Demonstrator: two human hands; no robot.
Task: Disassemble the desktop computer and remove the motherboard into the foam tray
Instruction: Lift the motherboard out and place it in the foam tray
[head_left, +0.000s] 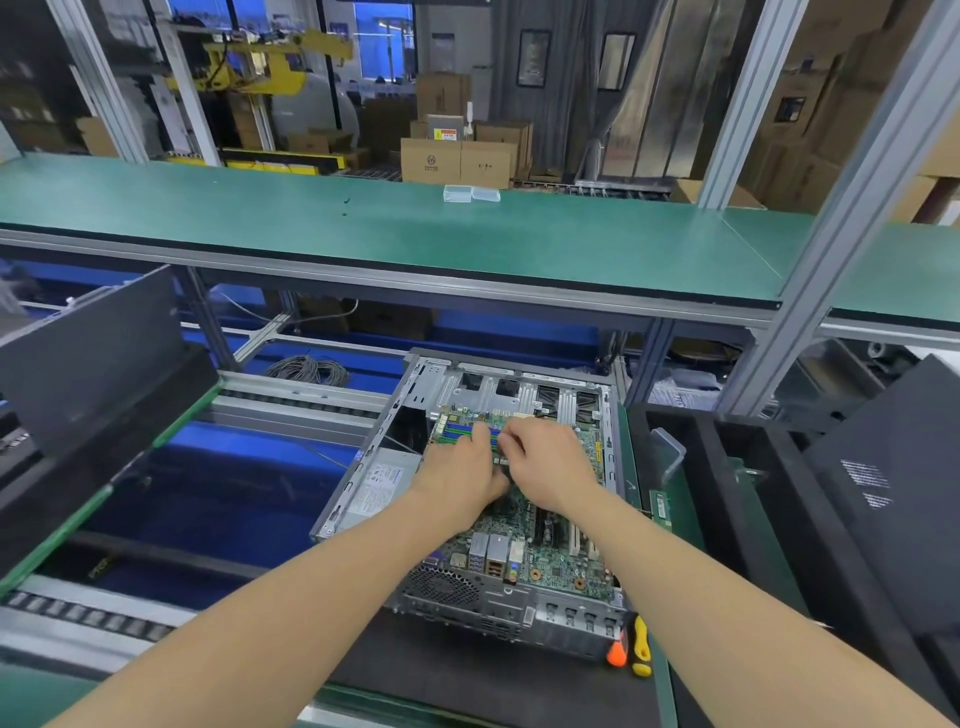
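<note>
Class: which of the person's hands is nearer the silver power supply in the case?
Left. The left hand lies just beside the power supply; the right hand is farther right, over the motherboard.

This is a factory assembly-line workstation. Aluminium-profile posts (852, 197) frame a long green-matted shelf (363, 234). Roller conveyor tracks (291, 402) and a blue belt (218, 499) run beneath it, and an opened desktop computer (467, 597) sits at the station. Behind stand stacked cardboard boxes (457, 161) and yellow industrial machinery (275, 67).
</note>
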